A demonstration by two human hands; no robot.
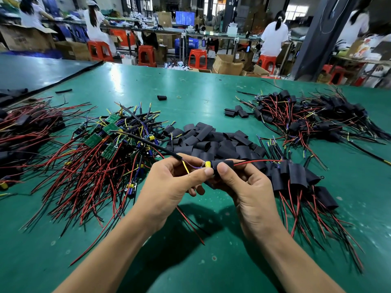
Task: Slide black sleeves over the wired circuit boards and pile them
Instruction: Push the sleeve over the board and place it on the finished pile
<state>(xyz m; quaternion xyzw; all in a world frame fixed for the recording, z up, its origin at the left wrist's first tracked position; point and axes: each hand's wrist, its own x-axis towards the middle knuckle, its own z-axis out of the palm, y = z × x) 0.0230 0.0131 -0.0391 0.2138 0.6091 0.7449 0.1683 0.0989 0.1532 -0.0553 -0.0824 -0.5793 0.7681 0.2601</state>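
While held thumb-to-thumb over table (190, 85) | left fingers (200, 172) pinch circuit board (208, 164) | right fingers (224, 170) grip sleeve (221, 163)

A heap of unsleeved wired circuit boards (101, 149) is located left of centre on the tabletop (190, 261). A pile of loose sleeves (211, 140) is placed just to its right, at the centre. A group of sleeved boards (296, 178) is laid right of that pile, nearer the near edge. A larger sleeved pile (313, 119) is positioned toward the far right corner, and a few sleeves (236, 112) lie just left of it. A further wired pile (25, 127) is found at the left edge. A single sleeve (162, 97) is set apart toward the far edge. Above the near middle, a held board (208, 164) is pinched by the left hand (169, 187), and the held sleeve (222, 164) on its right end is gripped by the right hand (243, 187).
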